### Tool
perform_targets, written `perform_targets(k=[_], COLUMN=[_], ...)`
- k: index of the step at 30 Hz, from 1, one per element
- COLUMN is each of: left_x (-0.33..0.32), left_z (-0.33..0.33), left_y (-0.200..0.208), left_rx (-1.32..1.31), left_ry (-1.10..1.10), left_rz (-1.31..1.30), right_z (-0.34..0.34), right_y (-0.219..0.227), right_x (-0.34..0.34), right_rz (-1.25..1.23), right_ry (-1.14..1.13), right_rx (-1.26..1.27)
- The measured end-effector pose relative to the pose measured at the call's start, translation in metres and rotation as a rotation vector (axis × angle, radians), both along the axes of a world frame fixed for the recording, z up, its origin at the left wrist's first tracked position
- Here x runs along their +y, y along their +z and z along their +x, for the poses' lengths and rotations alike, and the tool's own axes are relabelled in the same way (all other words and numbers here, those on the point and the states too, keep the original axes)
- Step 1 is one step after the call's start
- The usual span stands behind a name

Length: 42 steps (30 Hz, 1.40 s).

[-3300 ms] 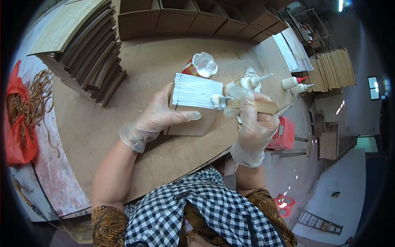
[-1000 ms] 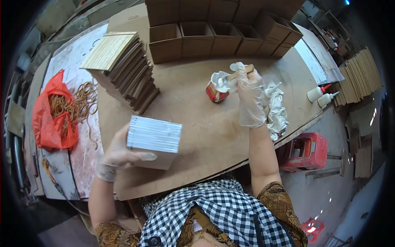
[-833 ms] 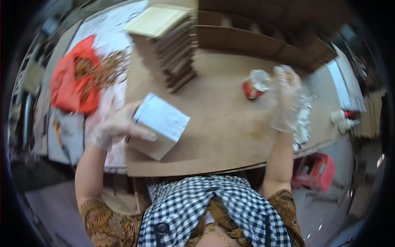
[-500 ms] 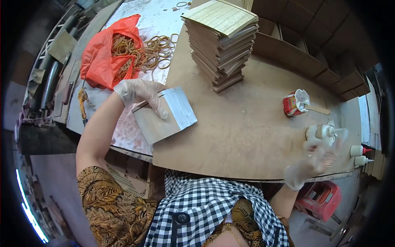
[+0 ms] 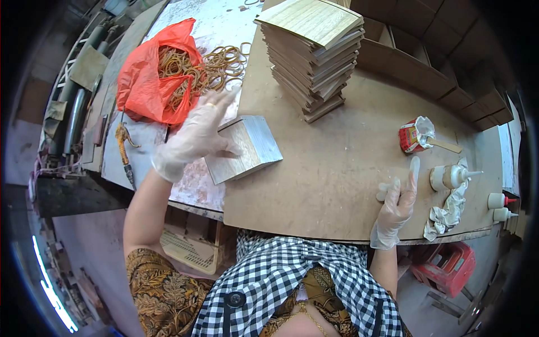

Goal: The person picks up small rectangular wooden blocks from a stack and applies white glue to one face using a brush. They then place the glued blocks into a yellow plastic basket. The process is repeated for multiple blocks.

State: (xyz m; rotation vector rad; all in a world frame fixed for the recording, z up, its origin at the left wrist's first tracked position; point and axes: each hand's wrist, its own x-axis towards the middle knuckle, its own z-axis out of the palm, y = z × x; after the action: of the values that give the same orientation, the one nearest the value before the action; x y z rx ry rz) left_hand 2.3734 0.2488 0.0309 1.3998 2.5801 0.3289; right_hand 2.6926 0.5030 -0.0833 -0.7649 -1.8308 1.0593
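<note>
A small wooden box (image 5: 247, 147) sits near the table's front edge, left of the middle; its side turned to the right looks pale and whitish. Over its left edge, my gloved left hand (image 5: 193, 135) spreads its fingers toward the rubber bands; whether the thumb touches the box I cannot tell. My right hand (image 5: 396, 212), gloved too, hovers at the front right with fingers apart and nothing in it. Nearest to it are a white squeeze bottle (image 5: 449, 176) lying on its side and a crumpled whitish cloth (image 5: 448, 212).
A tall stack of thin wooden boards (image 5: 314, 56) rises at the back. Left of it, a red plastic bag (image 5: 137, 84) spills rubber bands (image 5: 224, 62). An open red tub (image 5: 412, 136) holds a flat stick. Cardboard boxes (image 5: 415, 73) line the back right; an air gun (image 5: 122, 146) lies left.
My left hand has loosened from the box and spread its fingers. My right hand has moved left, away from the squeeze bottle. The whole view has shifted slightly.
</note>
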Motion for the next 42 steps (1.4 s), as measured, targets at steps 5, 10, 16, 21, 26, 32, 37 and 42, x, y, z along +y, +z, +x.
perform_targets(k=[5,10,16,21,26,32,37,42], left_x=[-0.018,-0.025,-0.020,-0.020,-0.022,-0.027,-0.020,0.026], left_z=[0.016,0.029,0.031,0.030,0.029,0.037,0.062,0.123], left_y=[0.001,-0.016,-0.015,-0.014,-0.012,-0.006,0.020,0.012], left_rx=[-0.177,-0.159,-0.168,-0.247,-0.259,-0.128,0.056,0.013], left_ry=[0.049,0.006,0.027,0.034,0.023,0.027,-0.015,-0.180], left_rz=[0.067,-0.077,-0.065,-0.024,-0.030,0.064,0.110,0.101], right_z=[-0.001,0.002,-0.002,0.000,-0.001,-0.007,-0.002,0.005], right_y=[0.000,-0.003,0.001,0.001,0.008,0.014,0.014,0.011], right_x=[-0.003,-0.003,-0.001,0.001,-0.001,-0.006,-0.005,0.003], right_rz=[0.029,-0.019,-0.017,-0.006,0.015,0.033,-0.023,0.132], right_ry=[0.065,0.130,0.144,0.145,0.179,0.164,0.172,0.110], right_rx=[0.014,-0.027,-0.033,-0.071,-0.061,-0.040,-0.074,-0.064])
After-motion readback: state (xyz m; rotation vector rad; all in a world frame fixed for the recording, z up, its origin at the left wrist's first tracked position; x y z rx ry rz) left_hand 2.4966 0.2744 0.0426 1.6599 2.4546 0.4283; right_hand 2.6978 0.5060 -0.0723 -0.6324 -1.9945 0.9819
